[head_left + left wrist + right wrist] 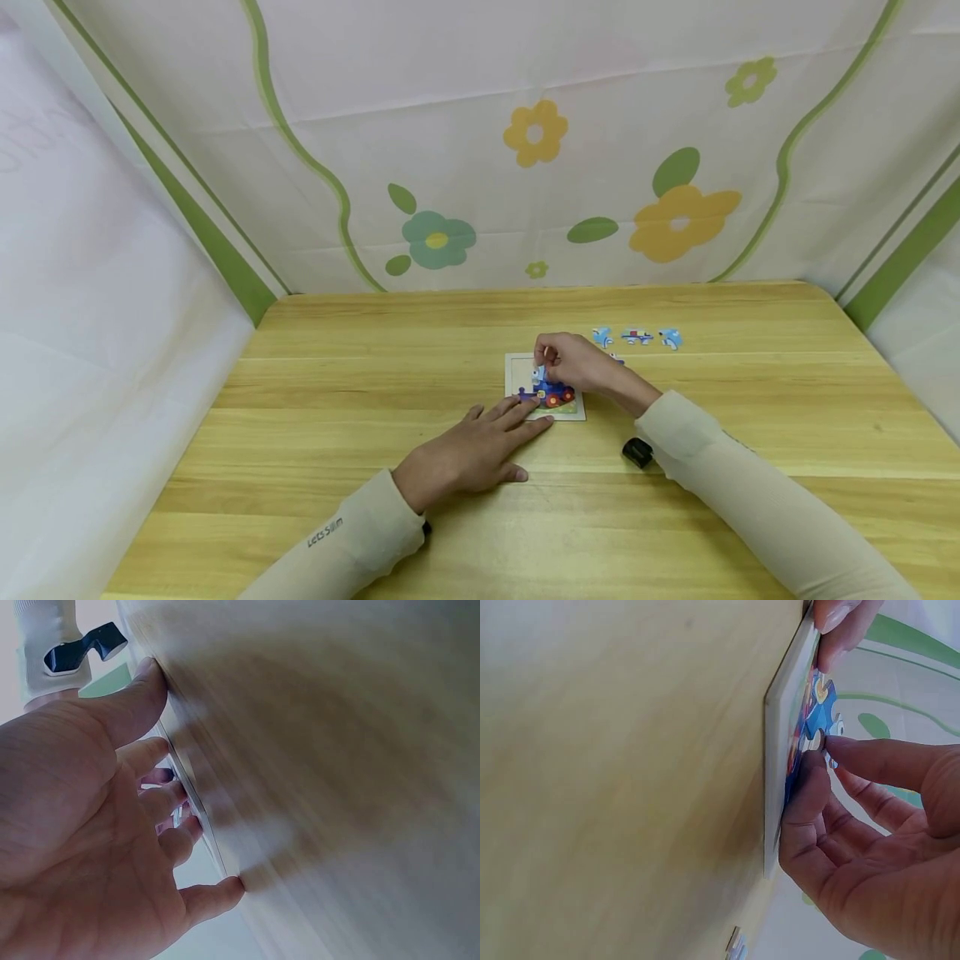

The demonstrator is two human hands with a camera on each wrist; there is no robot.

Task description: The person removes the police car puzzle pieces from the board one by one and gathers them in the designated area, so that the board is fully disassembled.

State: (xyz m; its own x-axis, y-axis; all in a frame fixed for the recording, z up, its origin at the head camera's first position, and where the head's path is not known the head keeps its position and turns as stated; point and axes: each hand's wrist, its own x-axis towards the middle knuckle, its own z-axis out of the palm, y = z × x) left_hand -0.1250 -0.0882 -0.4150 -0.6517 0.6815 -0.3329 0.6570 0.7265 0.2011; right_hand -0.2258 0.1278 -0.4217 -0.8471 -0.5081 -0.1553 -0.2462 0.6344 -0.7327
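Observation:
A small jigsaw puzzle board (508,371) with a pale border lies on the table. Joined pieces on it form part of a picture, a dark blue vehicle (555,393) with red wheels. My right hand (577,364) pinches a blue-and-white puzzle piece (537,375) between thumb and forefinger, low over the board. In the right wrist view its fingertips sit right at the joined pieces. My left hand (480,450) lies spread with extended fingers, the fingertips resting on the board's front left part. In the left wrist view its thumb (142,701) reaches the tabletop.
Beyond the board, a blue piece (602,337), a multicoloured piece (637,336) and another blue piece (671,337) lie in a row. One more piece (617,358) is partly hidden by my right hand. A flower-patterned curtain (465,167) hangs behind the wooden table (337,375).

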